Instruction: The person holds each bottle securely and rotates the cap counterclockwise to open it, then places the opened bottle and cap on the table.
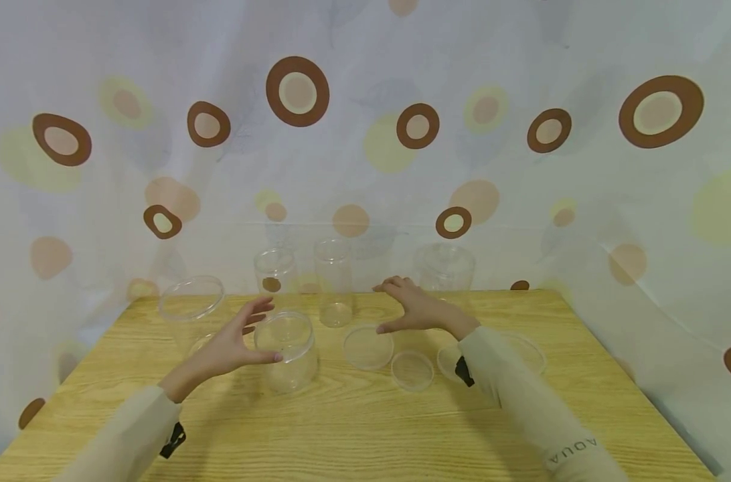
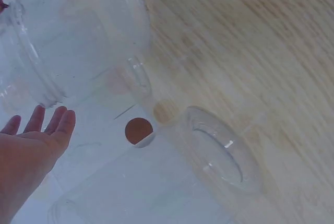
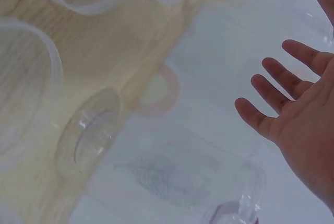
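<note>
My left hand, fingers spread and thumb held apart, is beside a short clear jar near the table's middle. In the head view the thumb overlaps the jar's side. Seen from the left wrist, the fingertips are right at the rim of a large clear jar. My right hand hovers with loosely bent fingers above a clear round lid and a smaller lid. Nothing lies in its palm, which shows in the right wrist view with the fingers extended.
Two tall clear jars stand toward the back edge of the wooden table. A wide-mouthed jar is at left, another clear jar behind the right hand. A larger lid lies by the right forearm. Patterned cloth hangs behind.
</note>
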Available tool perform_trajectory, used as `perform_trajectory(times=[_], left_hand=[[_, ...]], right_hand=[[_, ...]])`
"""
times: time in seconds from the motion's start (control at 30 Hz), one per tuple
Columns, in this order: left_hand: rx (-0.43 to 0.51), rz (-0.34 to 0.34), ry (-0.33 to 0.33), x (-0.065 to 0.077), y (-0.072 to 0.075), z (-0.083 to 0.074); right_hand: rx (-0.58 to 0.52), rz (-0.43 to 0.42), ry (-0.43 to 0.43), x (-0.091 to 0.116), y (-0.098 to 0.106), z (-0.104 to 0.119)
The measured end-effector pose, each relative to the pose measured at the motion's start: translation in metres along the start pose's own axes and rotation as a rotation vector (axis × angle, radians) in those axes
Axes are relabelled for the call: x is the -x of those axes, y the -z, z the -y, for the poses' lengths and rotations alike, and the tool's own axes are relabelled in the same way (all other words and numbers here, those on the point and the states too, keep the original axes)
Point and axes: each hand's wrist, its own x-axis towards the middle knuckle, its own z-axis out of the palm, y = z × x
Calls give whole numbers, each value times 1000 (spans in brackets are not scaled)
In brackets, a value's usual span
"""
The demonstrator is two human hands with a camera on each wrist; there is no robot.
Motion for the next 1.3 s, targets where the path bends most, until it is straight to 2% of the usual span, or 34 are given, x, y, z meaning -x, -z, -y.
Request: perform_trajectory(times=[0.23, 0.43, 0.7, 0.93, 1.07, 1.3], left_hand=[[-30, 21, -24, -10, 1, -25], [-29, 19, -79, -24, -14, -45], [9, 22, -135, -46, -49, -61], [70, 7, -103, -70, -84, -71], [118, -16, -75, -83, -103, -72], [130, -37, -55, -106, -132, -70]], right_hand=[[-22, -109, 11, 16, 29, -2], [-29, -226, -19, 30, 51, -12], [-58, -374, -68, 49, 64, -35], [-109, -500, -121, 62, 63, -60], [-183, -511, -173, 67, 59, -72], [-345, -485, -264, 73, 55, -87]])
